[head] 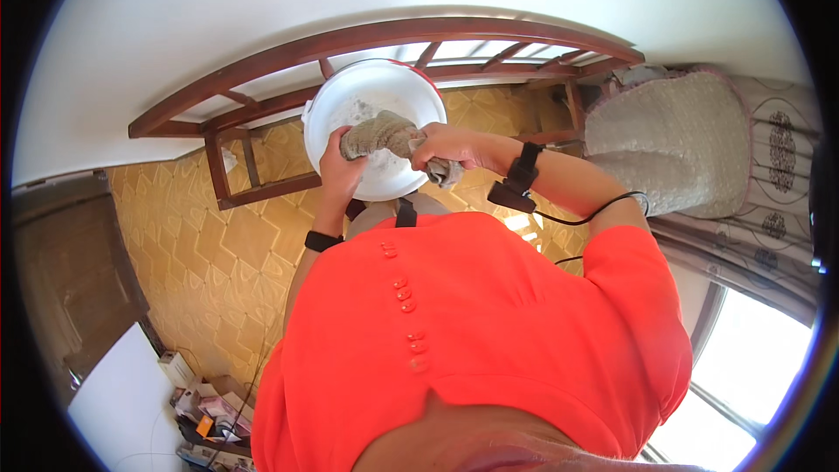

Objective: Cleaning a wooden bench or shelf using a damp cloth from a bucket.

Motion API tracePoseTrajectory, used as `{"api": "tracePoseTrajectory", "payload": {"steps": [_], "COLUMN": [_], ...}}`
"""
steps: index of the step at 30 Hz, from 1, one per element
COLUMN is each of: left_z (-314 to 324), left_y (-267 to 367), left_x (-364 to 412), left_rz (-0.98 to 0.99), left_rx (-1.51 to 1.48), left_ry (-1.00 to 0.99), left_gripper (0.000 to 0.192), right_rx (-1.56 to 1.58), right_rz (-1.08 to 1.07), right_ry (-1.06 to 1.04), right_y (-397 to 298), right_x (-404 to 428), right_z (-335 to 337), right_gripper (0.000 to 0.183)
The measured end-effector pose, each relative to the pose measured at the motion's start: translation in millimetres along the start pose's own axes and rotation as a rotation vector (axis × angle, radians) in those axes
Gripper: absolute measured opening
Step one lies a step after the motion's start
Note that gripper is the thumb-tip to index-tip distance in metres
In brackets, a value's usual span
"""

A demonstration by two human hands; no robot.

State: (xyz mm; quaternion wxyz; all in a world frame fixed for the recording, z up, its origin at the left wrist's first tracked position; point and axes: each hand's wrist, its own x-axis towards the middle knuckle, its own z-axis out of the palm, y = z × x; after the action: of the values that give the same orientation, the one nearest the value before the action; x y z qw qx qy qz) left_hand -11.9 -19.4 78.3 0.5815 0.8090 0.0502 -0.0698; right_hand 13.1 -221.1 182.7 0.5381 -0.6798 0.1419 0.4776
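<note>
A grey-brown cloth (383, 133), bunched and twisted into a thick roll, stretches between my two hands over a white basin (334, 95). My left hand (342, 160) grips the cloth's left end above the basin's near left part. Near the basin's right rim, my right hand (446, 146) is closed round the other end, and a short piece of cloth sticks out below it. Whitish water or suds show in the basin under the cloth. Both wrists wear black straps.
Behind the basin, a dark red wooden frame (367, 37) with slats runs along the white wall. A covered piece of furniture (682, 137) and a patterned curtain (780, 151) are at right. A brown door (72, 262) is at left, with boxes (219, 410) at lower left on the patterned floor (216, 242).
</note>
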Motion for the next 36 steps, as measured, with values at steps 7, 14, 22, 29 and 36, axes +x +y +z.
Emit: {"api": "tracePoseTrajectory", "payload": {"steps": [7, 14, 22, 29, 36], "left_z": [6, 1, 9, 14, -29], "left_y": [-7, -34, -67, -57, -30], "left_x": [15, 34, 15, 12, 16], "left_rz": [0.114, 0.074, -0.1, -0.173, -0.198], "left_rx": [0.089, -0.02, -1.03, -0.766, -1.006], "left_ry": [0.067, 0.003, -0.181, -0.128, -0.078], "left_gripper": [0.04, 0.032, 0.029, 0.039, 0.034], "right_rx": [0.336, 0.848, 1.237, 1.25, 0.18], "right_rz": [0.189, 0.242, 0.059, -0.044, -0.412], "right_ry": [-0.419, -0.49, -0.187, -0.093, -0.083], "right_y": [-3, -14, -30, -22, -33], "right_x": [6, 31, 80, 109, 58], "right_z": [18, 69, 93, 90, 94], "right_gripper": [0.013, 0.013, 0.012, 0.011, 0.041]}}
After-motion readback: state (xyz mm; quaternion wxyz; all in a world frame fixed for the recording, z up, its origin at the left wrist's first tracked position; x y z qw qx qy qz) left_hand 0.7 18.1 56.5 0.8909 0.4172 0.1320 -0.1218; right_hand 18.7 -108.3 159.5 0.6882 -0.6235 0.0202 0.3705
